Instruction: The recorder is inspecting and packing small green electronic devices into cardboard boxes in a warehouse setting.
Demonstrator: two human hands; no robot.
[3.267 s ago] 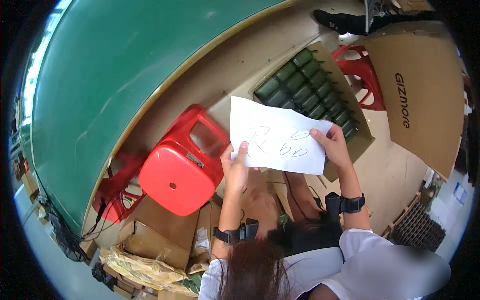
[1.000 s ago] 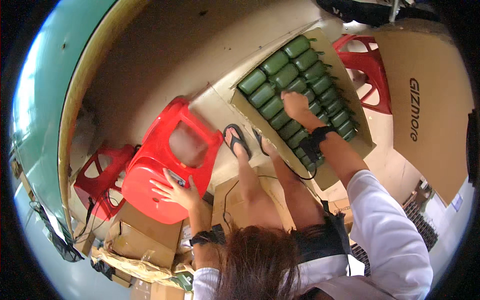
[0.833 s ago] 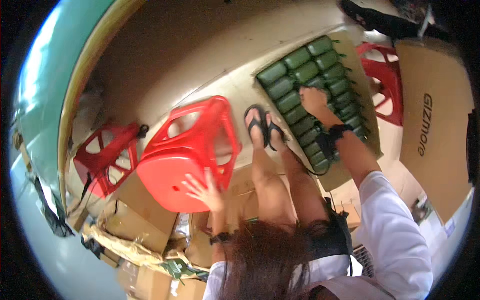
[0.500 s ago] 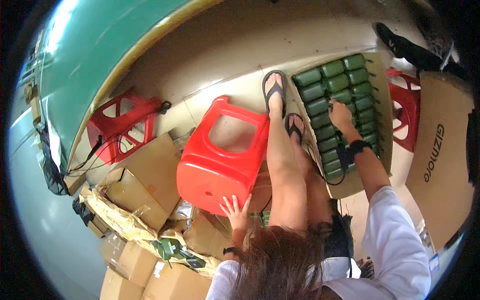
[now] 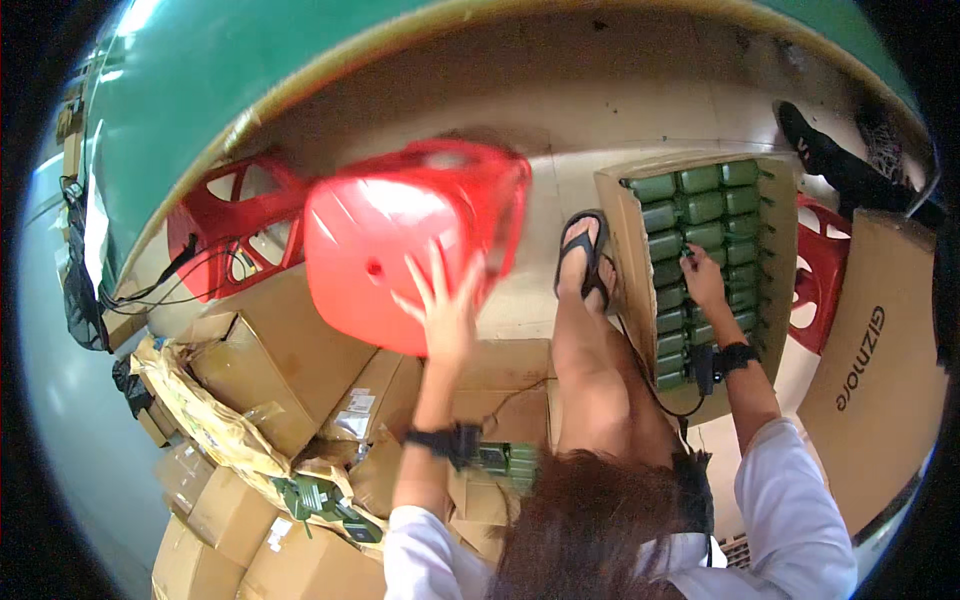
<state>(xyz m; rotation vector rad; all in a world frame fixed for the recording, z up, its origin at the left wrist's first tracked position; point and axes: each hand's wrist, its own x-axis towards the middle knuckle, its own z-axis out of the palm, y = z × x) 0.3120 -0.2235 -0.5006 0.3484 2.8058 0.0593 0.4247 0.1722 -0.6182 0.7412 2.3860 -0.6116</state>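
Observation:
A red plastic stool [image 5: 350,255] lies tipped at the middle left, its seat facing me, blurred by motion. My left hand [image 5: 450,315] lies spread against that seat, fingers apart. To the right, an open cardboard box [image 5: 622,225] holds rows of green rounded items [image 5: 700,210] with dark straps along their right side. Over these rows is my right hand [image 5: 706,285], fingers pinched together at one of them. What exactly sits between those fingertips is hidden. Both wrists wear dark bands.
A second red stool [image 5: 235,215] stands at the left beside dark cables. Cartons [image 5: 290,340] and yellowish wrapping are piled at the lower left. A green-topped table [image 5: 330,40] curves across the top. Another red stool [image 5: 822,260], a large carton [image 5: 880,370] and someone's dark shoe [image 5: 805,140] are at the right.
The red stool has shifted up and left, away from my legs, and turned, with my left hand following onto its seat. My right hand stays at the green items. My view has shifted.

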